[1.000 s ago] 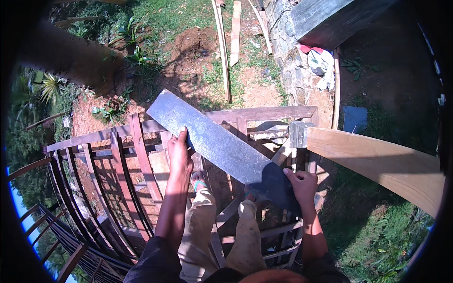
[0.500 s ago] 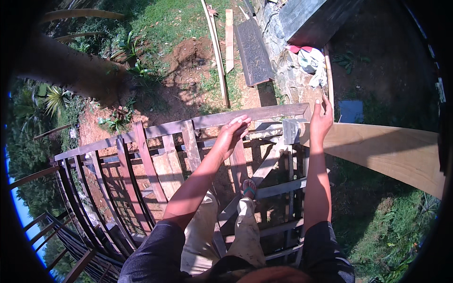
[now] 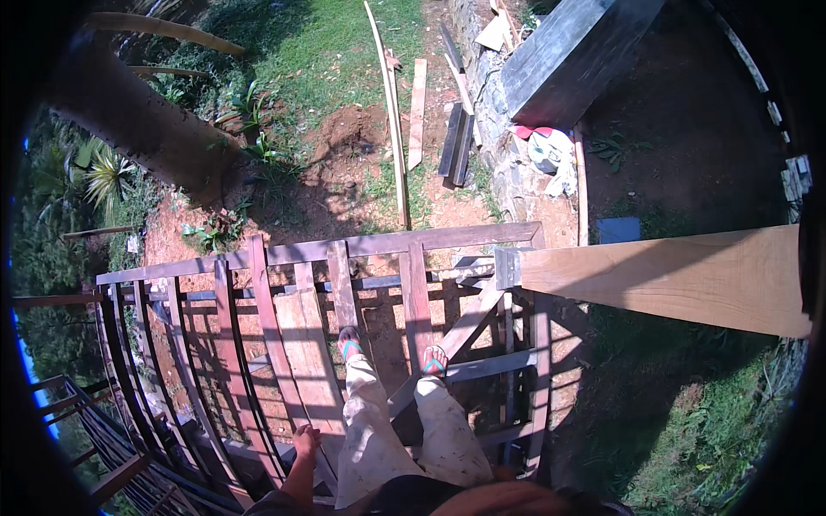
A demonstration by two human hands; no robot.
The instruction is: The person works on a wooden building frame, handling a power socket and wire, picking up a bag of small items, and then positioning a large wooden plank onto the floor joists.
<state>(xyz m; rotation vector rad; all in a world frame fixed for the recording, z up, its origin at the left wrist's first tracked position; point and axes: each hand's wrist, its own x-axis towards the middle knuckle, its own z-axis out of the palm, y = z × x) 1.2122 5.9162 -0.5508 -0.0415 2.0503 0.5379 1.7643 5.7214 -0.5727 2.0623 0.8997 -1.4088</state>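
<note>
Low in front of me, my left hand [image 3: 306,439] hangs by the near end of a pale wooden plank [image 3: 308,353], its fingers curled. Nothing shows in it, and I cannot tell if it touches the wood. My right hand is out of sight. Both my feet, in sandals, stand on a raised frame of reddish-brown beams, the right one on a slat [image 3: 416,297]. Across the far side of this frame runs a long beam [image 3: 344,247]. On the ground beyond it lies a dark, long, angled piece [image 3: 456,144].
A broad wooden beam [image 3: 662,279] extends right from a grey bracket [image 3: 508,267]. Gaps between slats show soil far below. Beyond are long boards [image 3: 417,112], a stone wall edge [image 3: 495,112], a grey pillar [image 3: 572,56] and a trunk [image 3: 142,120]. Dark bars are stacked at lower left.
Both raised hands have dropped; the left is now low beside the plank and the right has left view. The dark piece, larger and nearer before, now lies farther down. My stance has shifted.
</note>
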